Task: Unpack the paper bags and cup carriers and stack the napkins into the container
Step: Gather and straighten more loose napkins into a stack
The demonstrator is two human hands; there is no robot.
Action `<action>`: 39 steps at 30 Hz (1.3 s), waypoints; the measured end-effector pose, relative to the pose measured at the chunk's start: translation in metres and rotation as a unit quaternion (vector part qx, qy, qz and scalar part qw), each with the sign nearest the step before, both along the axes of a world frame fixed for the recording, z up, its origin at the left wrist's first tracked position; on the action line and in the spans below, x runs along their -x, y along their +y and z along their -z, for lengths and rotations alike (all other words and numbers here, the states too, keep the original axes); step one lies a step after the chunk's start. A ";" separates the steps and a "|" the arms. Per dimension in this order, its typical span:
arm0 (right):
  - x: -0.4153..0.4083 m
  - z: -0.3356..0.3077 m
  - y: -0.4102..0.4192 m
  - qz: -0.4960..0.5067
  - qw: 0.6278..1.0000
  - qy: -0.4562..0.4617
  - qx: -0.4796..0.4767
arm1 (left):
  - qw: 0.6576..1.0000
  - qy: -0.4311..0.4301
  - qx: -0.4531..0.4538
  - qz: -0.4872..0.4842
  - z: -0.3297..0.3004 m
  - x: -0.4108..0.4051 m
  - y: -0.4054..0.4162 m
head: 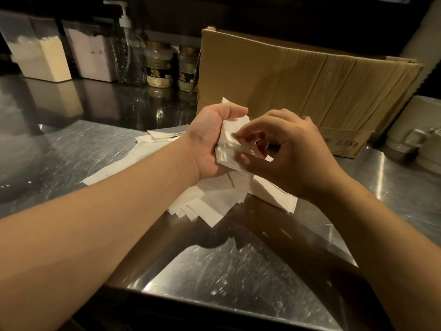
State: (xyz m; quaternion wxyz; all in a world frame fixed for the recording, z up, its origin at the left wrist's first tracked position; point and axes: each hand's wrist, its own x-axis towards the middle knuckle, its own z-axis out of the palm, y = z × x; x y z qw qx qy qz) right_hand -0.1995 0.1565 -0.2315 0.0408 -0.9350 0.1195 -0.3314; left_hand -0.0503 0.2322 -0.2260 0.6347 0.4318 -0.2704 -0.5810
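Observation:
A small bundle of white napkins (229, 142) stands upright above the counter, gripped by my left hand (210, 144) with the thumb over its top edge. My right hand (286, 151) meets the bundle from the right, its thumb and fingertips pinching the front sheets. Below both hands a loose pile of white napkins (210, 201) lies spread on the steel counter (238, 263). A large brown cardboard box (298, 87) stands open just behind the hands; its inside is hidden.
Along the back stand two clear tubs of powder (45, 58), a pump bottle (127, 51) and two labelled jars (159, 65). White mugs (415, 139) sit at the right edge. The counter's front edge runs close to my body.

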 end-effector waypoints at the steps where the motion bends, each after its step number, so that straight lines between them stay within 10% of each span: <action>1: 0.000 0.000 0.000 0.004 1.000 0.004 0.005 | 1.000 -0.002 -0.002 -0.001 0.000 0.000 0.000; 28: 0.000 -0.005 0.009 0.018 0.991 0.128 -0.032 | 0.997 -0.052 -0.036 -0.054 0.003 0.001 0.000; 39: -0.003 0.003 0.004 0.001 0.999 -0.013 0.033 | 0.996 -0.057 -0.051 -0.050 -0.003 0.005 0.001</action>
